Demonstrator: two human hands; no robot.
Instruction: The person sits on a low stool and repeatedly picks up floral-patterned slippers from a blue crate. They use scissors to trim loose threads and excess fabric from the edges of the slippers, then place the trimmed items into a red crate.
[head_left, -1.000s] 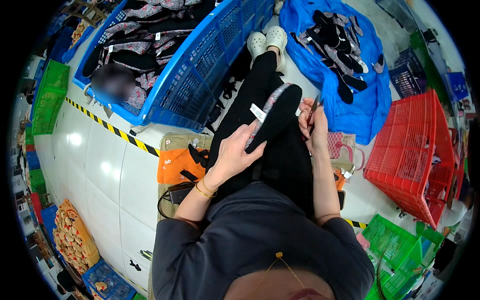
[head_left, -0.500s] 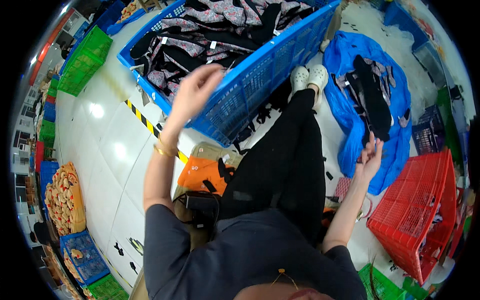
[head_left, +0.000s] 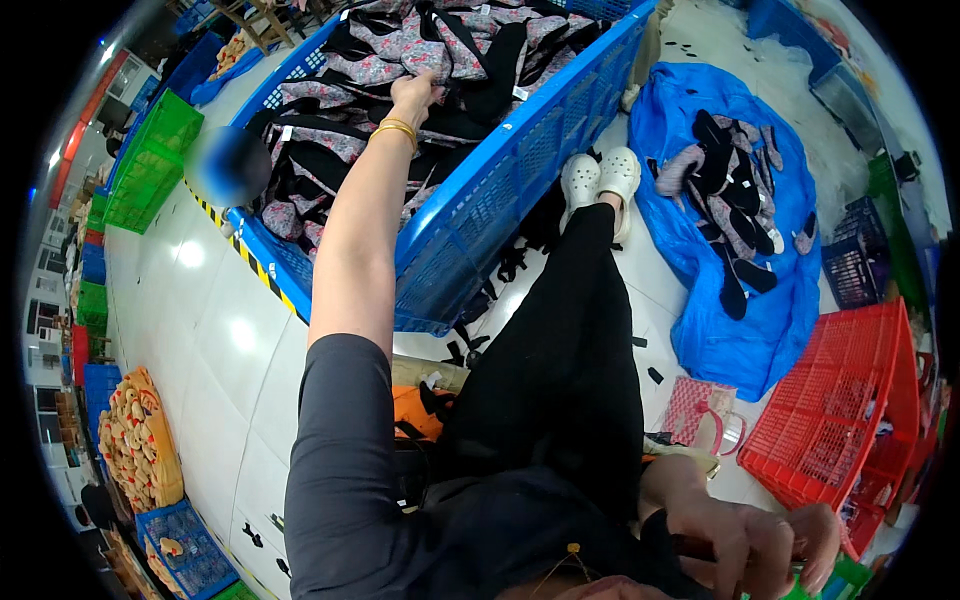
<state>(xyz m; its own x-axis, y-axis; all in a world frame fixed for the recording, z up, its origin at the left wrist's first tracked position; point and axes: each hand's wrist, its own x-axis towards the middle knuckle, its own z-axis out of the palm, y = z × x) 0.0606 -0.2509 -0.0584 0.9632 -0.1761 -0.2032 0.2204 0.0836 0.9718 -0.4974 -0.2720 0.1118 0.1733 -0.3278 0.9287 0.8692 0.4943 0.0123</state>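
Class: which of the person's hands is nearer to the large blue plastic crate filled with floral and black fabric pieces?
Left. The left hand is over the blue crate, at the fabric pieces; the right hand is well apart, toward the picture's lower right.

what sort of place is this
Most likely a factory or workshop floor: a large blue crate is heaped with similar black and floral fabric pieces, and black-and-yellow tape marks the floor.
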